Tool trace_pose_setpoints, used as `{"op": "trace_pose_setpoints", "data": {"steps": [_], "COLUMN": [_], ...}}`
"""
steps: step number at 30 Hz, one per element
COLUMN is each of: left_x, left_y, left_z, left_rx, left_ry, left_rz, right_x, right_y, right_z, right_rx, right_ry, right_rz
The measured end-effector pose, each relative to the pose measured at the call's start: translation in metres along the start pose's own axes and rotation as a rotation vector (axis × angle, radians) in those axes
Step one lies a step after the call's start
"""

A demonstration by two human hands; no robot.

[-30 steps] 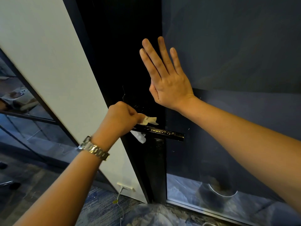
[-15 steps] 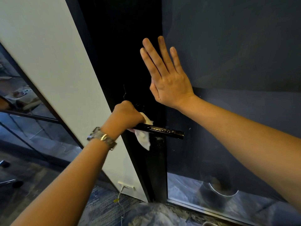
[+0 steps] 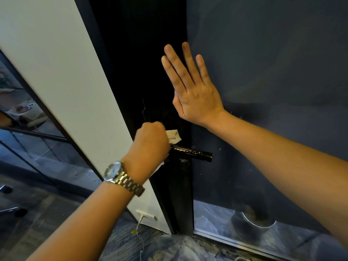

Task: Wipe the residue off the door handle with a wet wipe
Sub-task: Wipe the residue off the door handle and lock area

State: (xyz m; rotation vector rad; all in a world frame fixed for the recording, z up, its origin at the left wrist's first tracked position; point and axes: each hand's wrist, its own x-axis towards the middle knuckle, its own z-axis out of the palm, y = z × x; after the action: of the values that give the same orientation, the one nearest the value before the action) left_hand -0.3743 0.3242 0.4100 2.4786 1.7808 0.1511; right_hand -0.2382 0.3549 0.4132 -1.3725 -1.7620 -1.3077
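one handle (image 3: 192, 152), seemingly one wipe (image 3: 173, 136), two hands (image 3: 150, 145) (image 3: 194, 95)

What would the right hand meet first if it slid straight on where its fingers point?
Probably nothing: the right hand lies flat on the door, fingers pointing up-left, with only dark door surface ahead to the frame's top.

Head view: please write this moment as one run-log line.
left hand grips wet wipe at door handle | right hand flat on door | residue visible on handle
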Motion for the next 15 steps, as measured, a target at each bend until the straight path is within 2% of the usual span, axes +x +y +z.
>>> {"op": "trace_pose_setpoints", "data": {"steps": [5, 10, 12, 15], "left_x": [-0.003, -0.005, -0.002, 0.001], "left_y": [0.023, -0.014, -0.025, -0.015], "left_z": [0.0, -0.031, -0.034, -0.022], "left_rx": [-0.101, -0.17, -0.104, 0.007], "left_ry": [-0.057, -0.354, -0.321, -0.179], "left_rz": [0.139, 0.233, 0.257, 0.288], "right_x": [0.0, -0.001, 0.0, 0.0], "right_y": [0.0, 0.0, 0.001, 0.0], "right_z": [0.0, 0.001, 0.001, 0.001], "right_rx": [0.003, 0.004, -0.006, -0.012], "right_ry": [-0.004, 0.002, 0.002, -0.001], "right_rz": [0.0, -0.005, -0.003, -0.001]}}
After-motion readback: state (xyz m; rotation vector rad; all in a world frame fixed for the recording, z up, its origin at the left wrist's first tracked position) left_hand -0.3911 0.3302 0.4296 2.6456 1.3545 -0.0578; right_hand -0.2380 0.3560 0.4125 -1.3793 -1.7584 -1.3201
